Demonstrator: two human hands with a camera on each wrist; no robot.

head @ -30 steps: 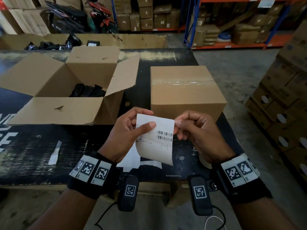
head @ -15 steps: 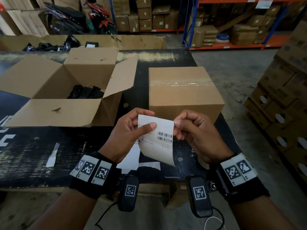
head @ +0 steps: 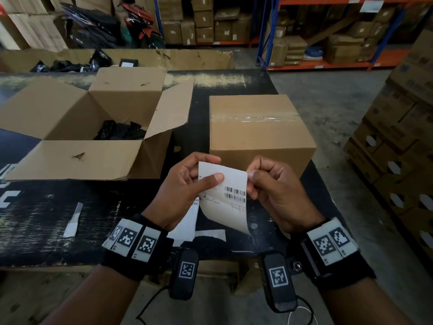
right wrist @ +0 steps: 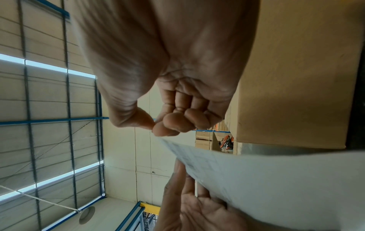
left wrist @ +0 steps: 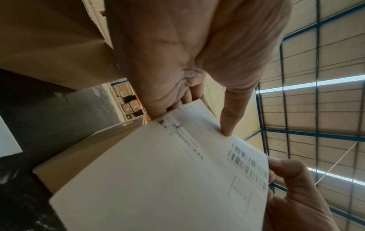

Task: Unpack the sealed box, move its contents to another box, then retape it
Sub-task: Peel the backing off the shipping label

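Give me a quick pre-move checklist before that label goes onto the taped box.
1. Both hands hold the shipping label: ok, left hand and right hand pinch its top corners.
2. Sealed box taped shut: ok, clear tape crosses the top.
3. Box top free for the label: ok.
4. Label backing peeled off: cannot tell.
5. Barcode readable side faces up: ok.
6. Open box out of the way: ok, it stands apart at the left.
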